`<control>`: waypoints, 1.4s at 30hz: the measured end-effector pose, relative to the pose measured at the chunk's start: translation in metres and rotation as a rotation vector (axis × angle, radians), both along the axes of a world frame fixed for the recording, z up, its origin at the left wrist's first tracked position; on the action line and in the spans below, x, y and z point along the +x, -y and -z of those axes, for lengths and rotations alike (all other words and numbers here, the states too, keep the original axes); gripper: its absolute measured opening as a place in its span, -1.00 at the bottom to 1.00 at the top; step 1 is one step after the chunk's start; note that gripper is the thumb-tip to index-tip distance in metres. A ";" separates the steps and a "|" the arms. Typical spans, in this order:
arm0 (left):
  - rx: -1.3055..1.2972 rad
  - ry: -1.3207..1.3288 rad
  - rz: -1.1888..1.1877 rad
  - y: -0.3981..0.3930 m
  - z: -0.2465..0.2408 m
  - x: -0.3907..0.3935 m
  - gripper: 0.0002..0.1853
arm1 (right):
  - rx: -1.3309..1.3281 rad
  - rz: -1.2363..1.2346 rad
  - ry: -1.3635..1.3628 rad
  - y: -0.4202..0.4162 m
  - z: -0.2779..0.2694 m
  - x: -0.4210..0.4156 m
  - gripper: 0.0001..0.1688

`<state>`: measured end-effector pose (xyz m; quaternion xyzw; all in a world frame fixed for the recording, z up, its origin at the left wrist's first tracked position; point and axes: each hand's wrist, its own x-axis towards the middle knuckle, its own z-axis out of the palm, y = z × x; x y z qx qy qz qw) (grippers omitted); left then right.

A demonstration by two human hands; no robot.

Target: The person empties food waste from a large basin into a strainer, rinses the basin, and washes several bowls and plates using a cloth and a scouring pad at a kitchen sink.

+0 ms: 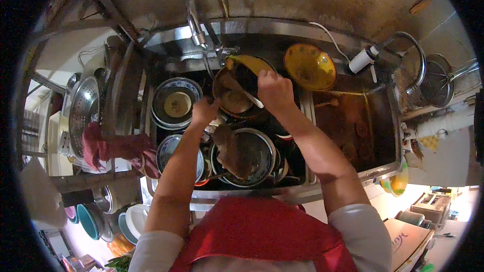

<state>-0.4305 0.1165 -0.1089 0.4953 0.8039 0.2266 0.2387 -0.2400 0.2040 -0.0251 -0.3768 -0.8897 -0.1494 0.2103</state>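
Both of my hands are over the left sink basin, under a metal faucet (196,32). My right hand (274,90) grips the edge of a yellow patterned bowl (247,61), tilted above a round dark-rimmed bowl (230,102). A spoon with a white tip (257,101) lies slanting by that hand. My left hand (206,110) is closed at the round bowl's left side; whether it holds the rim is unclear. Just below it, a brown cloth-like thing (229,147) hangs over a large bowl (270,151). Blue-patterned bowls (194,87) (166,145) sit at the left.
Another yellow bowl (310,66) rests at the back between the basins. The right basin (340,132) holds dark brown water with a few things in it. A white bottle (361,60) stands behind it. At left are a metal colander (85,102) and a maroon cloth (96,147).
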 end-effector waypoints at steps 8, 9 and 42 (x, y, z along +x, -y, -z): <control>0.423 0.108 -0.090 0.000 -0.011 0.002 -0.52 | 0.167 -0.131 -0.122 0.017 -0.054 0.009 -0.77; 0.533 0.186 -0.115 0.003 -0.022 0.010 -0.54 | 0.102 -0.128 -0.194 0.019 -0.057 0.009 -0.78; 0.551 1.392 -0.518 0.088 -0.017 0.023 -0.67 | -1.720 -0.061 -0.725 0.035 0.019 -0.016 -0.38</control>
